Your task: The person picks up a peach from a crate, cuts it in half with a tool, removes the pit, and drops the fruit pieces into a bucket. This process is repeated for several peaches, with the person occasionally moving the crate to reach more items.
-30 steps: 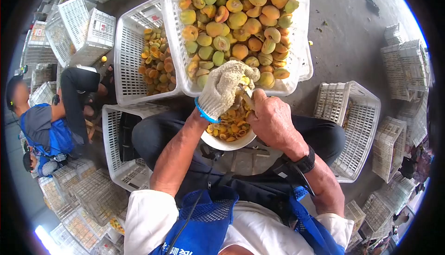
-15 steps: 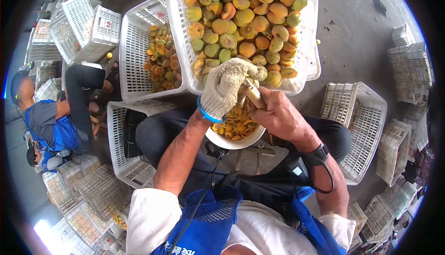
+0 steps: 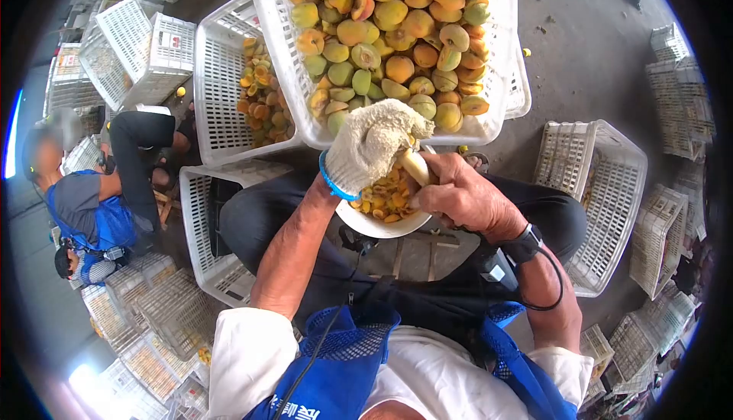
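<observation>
My left hand, in a knitted off-white glove with a blue cuff, is closed above a white bowl. A small yellowish bit shows by its fingertips; the glove hides what they hold. My bare right hand grips a tool with a thick pale handle, held against the gloved fingers. The tool's working end is hidden. Yellow-orange fruit pieces fill the bowl, which sits between my knees. Just beyond my hands, a white crate holds many green and orange peach-like fruits, several of them cut.
To the left stands a crate of halved fruit, with another crate beside my left knee. A crate lies by my right knee. A seated person is at far left. Stacked crates line the right.
My gloved hand has turned over more, covering the fruit-coloured piece and metal tip seen before. The tool handle now points more upright. The view has shifted slightly.
</observation>
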Tool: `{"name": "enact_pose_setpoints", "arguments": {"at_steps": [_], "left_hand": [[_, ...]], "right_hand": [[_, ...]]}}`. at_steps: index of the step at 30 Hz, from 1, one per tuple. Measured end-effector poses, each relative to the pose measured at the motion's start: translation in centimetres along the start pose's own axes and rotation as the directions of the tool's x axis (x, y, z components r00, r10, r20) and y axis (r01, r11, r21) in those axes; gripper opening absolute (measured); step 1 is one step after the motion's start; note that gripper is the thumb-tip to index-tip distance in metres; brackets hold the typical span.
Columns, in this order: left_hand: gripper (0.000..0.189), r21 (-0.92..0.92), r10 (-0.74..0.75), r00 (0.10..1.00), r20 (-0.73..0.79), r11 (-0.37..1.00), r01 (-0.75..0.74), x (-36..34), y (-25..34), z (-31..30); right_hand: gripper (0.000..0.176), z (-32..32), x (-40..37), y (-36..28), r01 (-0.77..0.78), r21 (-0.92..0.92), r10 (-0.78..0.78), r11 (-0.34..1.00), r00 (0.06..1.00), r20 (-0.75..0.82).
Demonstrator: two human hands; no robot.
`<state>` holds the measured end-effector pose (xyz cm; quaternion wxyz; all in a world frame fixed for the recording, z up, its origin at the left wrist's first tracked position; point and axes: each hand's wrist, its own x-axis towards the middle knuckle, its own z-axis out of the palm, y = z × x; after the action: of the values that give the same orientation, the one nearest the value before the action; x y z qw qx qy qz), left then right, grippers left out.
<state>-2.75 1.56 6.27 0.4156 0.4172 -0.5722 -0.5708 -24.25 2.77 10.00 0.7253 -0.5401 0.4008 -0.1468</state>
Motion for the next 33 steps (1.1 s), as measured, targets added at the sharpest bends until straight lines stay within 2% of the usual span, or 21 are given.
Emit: {"name": "enact_pose_setpoints", "arguments": {"at_steps": [2,3,4,6,7,8,9,11,13,14,15,17,18,19,21,23,25,27,30,32,33], "left_hand": [[0.032,-0.024,-0.019,0.999,0.026,1.000,0.019,-0.1,0.1,0.0],[0.032,-0.047,-0.032,0.998,0.055,0.998,0.034,0.0,0.2,0.1],[0.032,0.005,0.033,0.999,0.025,0.999,-0.034,-0.2,-0.5,0.1],[0.032,-0.021,-0.026,0.996,0.084,0.999,0.028,0.2,-0.5,-0.8],[0.032,-0.045,-0.079,0.987,0.143,0.995,0.086,0.4,-0.3,-1.3],[0.034,-0.134,-0.155,0.985,0.072,0.977,0.163,0.2,-0.2,-1.8],[0.039,-0.184,-0.192,0.978,-0.080,0.967,0.175,-0.1,-0.4,-2.0],[0.043,-0.247,-0.255,0.967,-0.018,0.938,0.243,-0.3,2.6,-4.2],[0.040,-0.032,-0.211,0.975,-0.071,0.977,0.209,-1.1,3.6,-6.7],[0.037,0.383,-0.054,0.986,-0.157,0.917,0.111,-1.2,2.5,-8.7],[0.036,0.733,0.129,0.977,-0.169,0.679,0.037,-1.0,1.3,-10.2],[0.033,0.882,0.152,0.942,-0.299,0.421,0.212,-1.2,2.7,-11.2],[0.031,0.909,0.074,0.930,-0.359,0.253,0.331,-1.1,4.2,-10.3],[0.031,0.911,0.077,0.932,-0.353,0.256,0.324,-1.1,5.1,-9.5],[0.035,0.928,0.278,0.894,-0.350,0.235,0.290,-0.4,6.4,-8.0],[0.037,0.930,0.339,0.880,-0.333,0.272,0.247,1.3,7.4,-5.7],[0.034,0.960,0.292,0.919,-0.263,-0.016,0.280,4.2,7.5,-4.6],[0.031,0.966,0.257,0.944,-0.205,-0.101,0.237,7.1,5.3,-5.1],[0.028,0.985,0.262,0.954,-0.145,-0.053,0.164,10.1,3.7,-4.9],[0.026,0.972,0.402,0.907,-0.129,0.233,0.036,10.8,2.9,-3.6],[0.026,0.972,0.384,0.914,-0.132,0.229,0.044,10.5,2.5,-3.1]], "right_hand": [[0.021,0.1,-0.7,-0.3,-0.207,0.388,0.158,0.898,0.975,0.156],[0.021,0.1,-0.7,-0.1,-0.210,0.389,0.160,0.897,0.975,0.156],[0.025,0.0,-0.6,0.2,-0.201,0.343,0.150,0.918,0.974,0.169],[0.029,0.1,-0.5,0.8,-0.187,0.300,0.136,0.936,0.974,0.181],[0.027,0.2,-0.3,1.0,-0.046,0.158,0.028,0.986,0.993,0.116],[0.026,0.1,0.0,1.1,0.092,0.001,-0.092,0.996,0.993,0.072],[0.026,0.3,-0.1,1.4,0.099,-0.001,-0.098,0.995,0.992,0.079],[0.024,1.0,-1.4,2.8,0.115,-0.092,-0.106,0.989,0.990,0.095],[0.024,1.9,-2.1,5.6,0.140,-0.178,-0.132,0.974,0.990,0.055],[0.024,2.7,-1.9,8.2,0.101,-0.423,-0.103,0.901,0.994,0.019],[0.024,3.2,-1.8,10.4,0.046,-0.638,-0.085,0.769,0.996,-0.031],[0.025,4.0,-2.1,10.7,0.057,-0.564,-0.051,0.824,0.998,0.026],[0.025,4.3,-2.1,10.4,0.052,-0.536,-0.042,0.843,0.999,0.031],[0.025,4.5,-2.3,10.1,0.049,-0.537,-0.043,0.842,0.999,0.024],[0.026,4.2,-2.4,9.3,0.020,-0.548,-0.063,0.836,0.996,-0.060],[0.025,3.9,-2.8,9.1,-0.003,-0.557,-0.084,0.831,0.988,-0.132],[0.024,3.5,-3.1,9.5,-0.004,-0.505,-0.124,0.863,0.967,-0.221],[0.023,3.0,-3.7,9.2,-0.032,-0.492,-0.111,0.870,0.960,-0.258],[0.021,2.9,-5.0,9.6,-0.046,-0.379,-0.100,0.924,0.930,-0.355],[0.017,3.0,-5.2,11.5,0.035,-0.119,-0.088,0.992,0.874,-0.477],[0.013,3.1,-4.8,11.5,0.124,0.014,-0.094,0.992,0.816,-0.570]]}}
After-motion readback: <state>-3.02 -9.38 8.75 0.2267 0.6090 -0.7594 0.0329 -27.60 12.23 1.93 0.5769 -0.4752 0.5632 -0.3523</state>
